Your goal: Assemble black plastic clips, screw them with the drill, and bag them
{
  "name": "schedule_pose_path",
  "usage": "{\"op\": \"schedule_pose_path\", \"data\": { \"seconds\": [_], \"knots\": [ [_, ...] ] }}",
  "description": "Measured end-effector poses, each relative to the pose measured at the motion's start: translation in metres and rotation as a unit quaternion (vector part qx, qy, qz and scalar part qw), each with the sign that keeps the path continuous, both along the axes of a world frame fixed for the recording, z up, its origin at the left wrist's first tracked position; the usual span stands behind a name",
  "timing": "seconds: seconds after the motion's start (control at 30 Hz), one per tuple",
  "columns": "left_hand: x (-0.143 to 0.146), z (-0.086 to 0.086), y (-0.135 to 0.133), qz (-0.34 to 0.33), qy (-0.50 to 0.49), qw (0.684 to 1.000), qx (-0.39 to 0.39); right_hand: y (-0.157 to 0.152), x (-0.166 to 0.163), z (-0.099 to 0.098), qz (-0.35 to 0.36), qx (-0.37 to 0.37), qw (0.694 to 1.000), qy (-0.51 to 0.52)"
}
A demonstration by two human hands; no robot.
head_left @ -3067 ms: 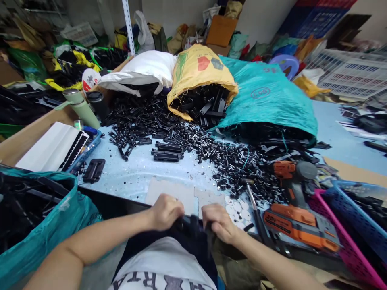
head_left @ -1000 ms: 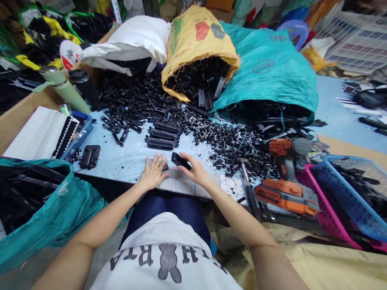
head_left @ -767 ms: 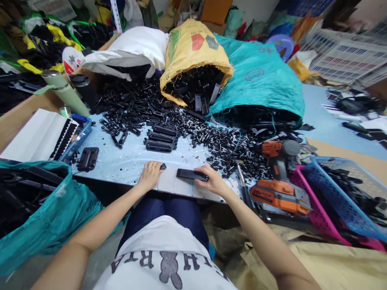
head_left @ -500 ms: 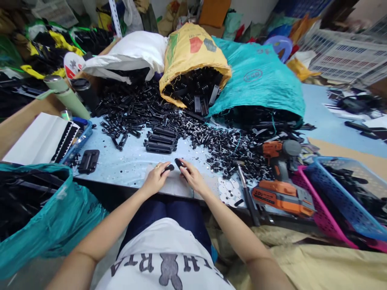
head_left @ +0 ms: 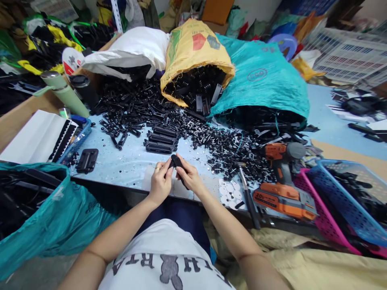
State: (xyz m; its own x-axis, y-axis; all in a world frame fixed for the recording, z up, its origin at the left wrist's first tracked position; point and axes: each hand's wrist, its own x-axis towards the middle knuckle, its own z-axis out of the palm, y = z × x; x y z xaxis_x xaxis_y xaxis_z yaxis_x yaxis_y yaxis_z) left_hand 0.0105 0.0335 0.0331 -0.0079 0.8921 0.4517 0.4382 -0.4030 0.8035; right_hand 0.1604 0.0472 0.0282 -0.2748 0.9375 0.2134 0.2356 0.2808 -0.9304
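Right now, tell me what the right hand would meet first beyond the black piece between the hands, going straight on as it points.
Likely the row of long black parts on the light-blue tabletop, though depth is unclear.

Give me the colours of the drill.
The drill is mostly orange and grey, best seen in the head view.

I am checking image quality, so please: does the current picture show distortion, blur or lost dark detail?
In the head view, the white crates at upper right look stretched and soft; in the head view, the held black part is too dark for much detail.
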Motion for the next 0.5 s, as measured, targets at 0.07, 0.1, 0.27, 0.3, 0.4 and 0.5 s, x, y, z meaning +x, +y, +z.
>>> {"op": "schedule_pose_path", "data": {
  "seconds": [0.07,0.1,0.27,0.3,0.4,0.5],
  "knots": [
    [0.007,0.002,0.0,0.034,-0.024,0.999,0.032,-0.004,-0.01,0.001,-0.011,0.012,1.0,0.018],
    [0.007,0.003,0.001,0.036,-0.028,0.998,0.041,-0.007,-0.014,0.002,-0.015,0.016,1.0,0.02],
    [-0.008,0.005,0.009,-0.034,-0.011,0.998,0.053,-0.014,-0.024,-0.001,-0.057,0.04,0.997,0.013],
    [-0.011,0.002,0.012,-0.05,-0.005,0.998,0.049,-0.014,-0.025,-0.003,-0.06,0.037,0.997,0.014],
    [-0.014,-0.008,0.02,-0.056,0.036,0.998,0.003,-0.008,-0.025,-0.013,-0.057,-0.008,0.998,0.003],
    [-0.02,0.001,0.023,-0.018,0.075,0.996,-0.05,0.002,-0.015,-0.025,-0.033,-0.039,0.994,-0.096]
  ]
}}
